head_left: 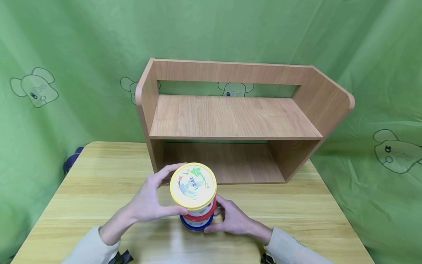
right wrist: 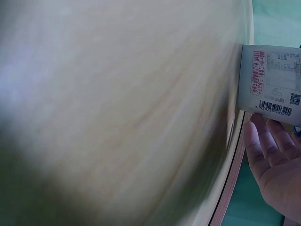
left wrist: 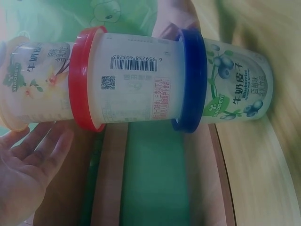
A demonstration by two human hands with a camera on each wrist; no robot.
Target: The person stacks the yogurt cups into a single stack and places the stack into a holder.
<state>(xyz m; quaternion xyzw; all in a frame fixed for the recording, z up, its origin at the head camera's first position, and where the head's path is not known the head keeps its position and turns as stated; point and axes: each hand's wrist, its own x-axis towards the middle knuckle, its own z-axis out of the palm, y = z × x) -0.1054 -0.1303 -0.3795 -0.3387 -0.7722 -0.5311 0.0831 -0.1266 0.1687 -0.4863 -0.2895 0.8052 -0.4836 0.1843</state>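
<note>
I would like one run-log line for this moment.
left hand: holds yellow-lidded tub, top; red-lidded tub: stacked between; right hand: round blue-lidded tub, bottom; shelf: behind

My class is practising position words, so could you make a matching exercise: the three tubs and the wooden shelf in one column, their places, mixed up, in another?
Things
1. Yellow-lidded tub
2. Red-lidded tub
3. Blue-lidded tub
4. Wooden shelf

Places
A. Bottom of the stack
B. Behind the stack
C. Top of the stack
D. Middle of the stack

Pairs: 1-C, 2-D, 3-A, 4-B
</note>
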